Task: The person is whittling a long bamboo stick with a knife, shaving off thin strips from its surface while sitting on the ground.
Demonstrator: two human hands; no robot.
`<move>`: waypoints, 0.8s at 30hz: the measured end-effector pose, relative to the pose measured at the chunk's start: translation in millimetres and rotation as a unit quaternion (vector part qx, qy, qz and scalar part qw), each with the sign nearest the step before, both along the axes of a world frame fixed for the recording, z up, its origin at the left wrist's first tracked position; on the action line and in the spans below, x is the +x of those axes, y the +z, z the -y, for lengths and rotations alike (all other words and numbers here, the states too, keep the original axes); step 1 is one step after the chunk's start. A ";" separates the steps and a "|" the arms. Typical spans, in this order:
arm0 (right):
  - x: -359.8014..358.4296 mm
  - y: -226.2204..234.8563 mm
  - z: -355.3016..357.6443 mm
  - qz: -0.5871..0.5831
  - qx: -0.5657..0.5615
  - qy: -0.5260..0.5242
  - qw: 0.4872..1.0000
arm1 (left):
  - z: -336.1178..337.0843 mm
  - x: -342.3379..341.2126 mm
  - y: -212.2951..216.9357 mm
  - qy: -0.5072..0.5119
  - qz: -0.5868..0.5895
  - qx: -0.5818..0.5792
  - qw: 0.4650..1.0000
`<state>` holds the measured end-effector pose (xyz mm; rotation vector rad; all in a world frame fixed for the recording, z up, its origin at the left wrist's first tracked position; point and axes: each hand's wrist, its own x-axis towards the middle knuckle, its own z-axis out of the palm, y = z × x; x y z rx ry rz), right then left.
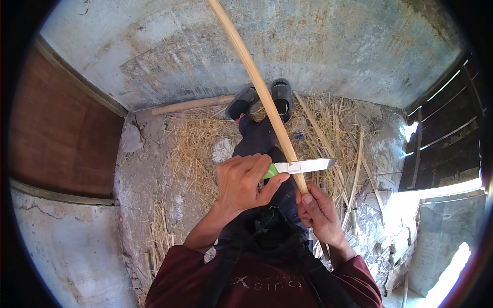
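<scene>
My left hand (242,180) is closed round the green handle of a knife (312,165). The blade lies across a long, pale wooden strip (264,97), near its lower end, and points right. My right hand (319,211) grips that lower end just below the blade, thumb on top. From there the strip runs up and to the left, over my legs and past my feet, until it leaves the view at the top. Part of the knife handle is hidden inside my left fist.
Straw and wood shavings (197,138) cover much of the floor, with several loose wooden slats (354,174) at the right. A round pole (192,104) lies along the wall (328,56) beside my sandals (281,95). A brown panel (64,123) stands left; dark boards (444,138) stand right.
</scene>
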<state>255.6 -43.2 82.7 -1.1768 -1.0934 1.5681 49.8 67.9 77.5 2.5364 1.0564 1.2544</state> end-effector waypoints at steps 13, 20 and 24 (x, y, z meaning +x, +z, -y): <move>-1.1 2.3 -1.5 -0.021 -0.015 -0.005 1.000 | -3.7 -1.0 3.3 0.009 -0.018 0.023 1.000; -1.7 4.3 -0.4 0.006 0.004 -0.007 1.000 | -2.8 -0.6 6.6 0.012 -0.018 0.026 0.999; -2.7 2.7 0.7 -0.006 0.000 -0.009 1.000 | -3.4 -1.4 4.7 0.015 -0.013 0.035 0.999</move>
